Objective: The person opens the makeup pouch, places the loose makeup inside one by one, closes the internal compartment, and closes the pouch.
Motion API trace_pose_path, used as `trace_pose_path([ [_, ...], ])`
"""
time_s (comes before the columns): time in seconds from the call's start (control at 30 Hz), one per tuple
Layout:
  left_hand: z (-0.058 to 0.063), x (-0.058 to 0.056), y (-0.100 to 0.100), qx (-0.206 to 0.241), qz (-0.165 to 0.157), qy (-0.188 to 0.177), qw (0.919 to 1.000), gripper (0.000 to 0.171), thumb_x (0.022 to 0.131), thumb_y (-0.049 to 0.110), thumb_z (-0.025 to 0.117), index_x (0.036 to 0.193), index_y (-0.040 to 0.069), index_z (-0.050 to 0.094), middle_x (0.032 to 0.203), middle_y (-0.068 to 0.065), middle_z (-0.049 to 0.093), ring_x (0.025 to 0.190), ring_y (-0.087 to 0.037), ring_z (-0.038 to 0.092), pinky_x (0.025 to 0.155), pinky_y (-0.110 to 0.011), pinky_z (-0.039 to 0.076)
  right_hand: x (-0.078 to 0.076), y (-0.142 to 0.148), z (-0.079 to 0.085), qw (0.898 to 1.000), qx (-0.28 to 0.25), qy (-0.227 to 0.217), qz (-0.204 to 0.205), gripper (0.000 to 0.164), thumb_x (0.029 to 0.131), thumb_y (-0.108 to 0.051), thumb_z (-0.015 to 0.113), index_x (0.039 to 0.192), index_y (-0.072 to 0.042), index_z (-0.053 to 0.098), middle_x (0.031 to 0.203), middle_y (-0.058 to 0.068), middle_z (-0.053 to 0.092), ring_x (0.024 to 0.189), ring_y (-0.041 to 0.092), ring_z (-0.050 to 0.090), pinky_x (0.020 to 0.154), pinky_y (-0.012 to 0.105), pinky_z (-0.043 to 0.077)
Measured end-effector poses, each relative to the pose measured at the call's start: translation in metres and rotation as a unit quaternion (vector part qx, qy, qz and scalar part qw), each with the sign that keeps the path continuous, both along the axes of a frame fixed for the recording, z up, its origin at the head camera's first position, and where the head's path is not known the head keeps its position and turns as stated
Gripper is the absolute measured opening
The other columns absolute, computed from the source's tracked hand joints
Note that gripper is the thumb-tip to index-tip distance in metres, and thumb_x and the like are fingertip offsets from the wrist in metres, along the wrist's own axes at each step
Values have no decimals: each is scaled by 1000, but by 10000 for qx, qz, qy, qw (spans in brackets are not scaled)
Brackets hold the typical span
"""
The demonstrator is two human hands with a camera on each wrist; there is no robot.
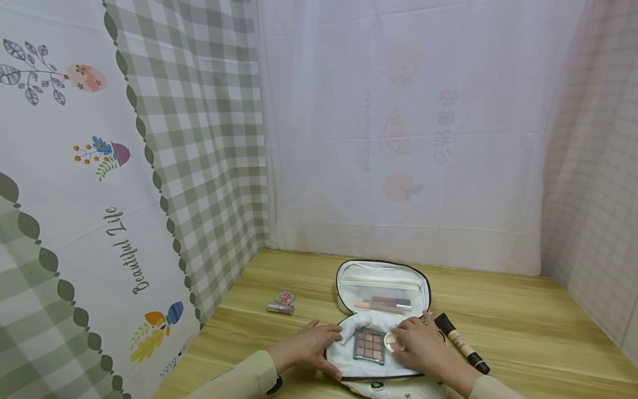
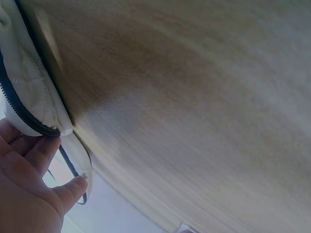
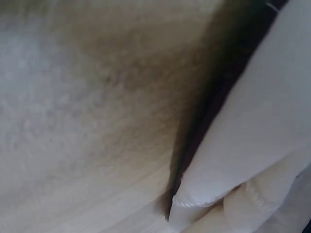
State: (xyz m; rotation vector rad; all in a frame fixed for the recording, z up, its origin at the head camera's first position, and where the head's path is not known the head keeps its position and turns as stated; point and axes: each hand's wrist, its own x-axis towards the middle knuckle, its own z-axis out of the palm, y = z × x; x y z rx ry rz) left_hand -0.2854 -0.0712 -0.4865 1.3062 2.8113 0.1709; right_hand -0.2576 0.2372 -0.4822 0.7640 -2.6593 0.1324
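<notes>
White-rimmed compact (image 1: 389,341) pinched by right fingers (image 1: 410,331); left fingers (image 1: 329,333), apart, touch bag (image 1: 413,386)

Soft light, blurred right-wrist view

Dark script on the white part of the left-hand cloth (image 1: 94,188) reads "Beautiful Life"; the words run steeply upward, nearly on their side. On the pale curtain (image 1: 319,138) at the back, a column of faint Chinese characters appears sideways and mirrored, too pale to read with certainty. Beside it runs a line of smaller faint lettering, also illegible. On the front of the bag (image 1: 413,389) is a dark oval mark whose detail is too small to tell. Dark marks on a stick (image 1: 366,304) in the bag's lid are likewise too tiny to make out.
</notes>
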Motion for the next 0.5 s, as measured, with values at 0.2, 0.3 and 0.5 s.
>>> trace_pose_path([
  [0.2, -1, -1, 0, -13, -9, -24, 10000, 82, 76, 68, 72, 136, 14, 58, 148, 0, 48, 135, -13, 44, 111, -53, 32, 0, 1, -1, 9999, 109, 63, 55, 44, 72, -33, 84, 109, -10, 76, 94, -2, 63, 101, 26, 59, 98, 74, 30],
  [0.3, -2, -1, 0, -13, -9, -30, 10000, 82, 76, 69, 72, 136, 15, 58, 149, 0, 47, 135, -13, 44, 111, -54, 32, 0, 1, 0, 10000, 63, 5, 60, 48, 70, -34, 86, 110, -10, 75, 94, -2, 63, 100, 26, 60, 98, 74, 30],
  [0.5, -2, -2, 0, -3, -15, -25, 10000, 82, 75, 68, 72, 136, 15, 58, 149, 0, 47, 135, -13, 44, 111, -54, 32, 2, 1, 7, 9998, -184, 96, -48, 38, 73, -37, 85, 104, -16, 76, 96, -3, 65, 98, 25, 62, 98, 73, 30],
])
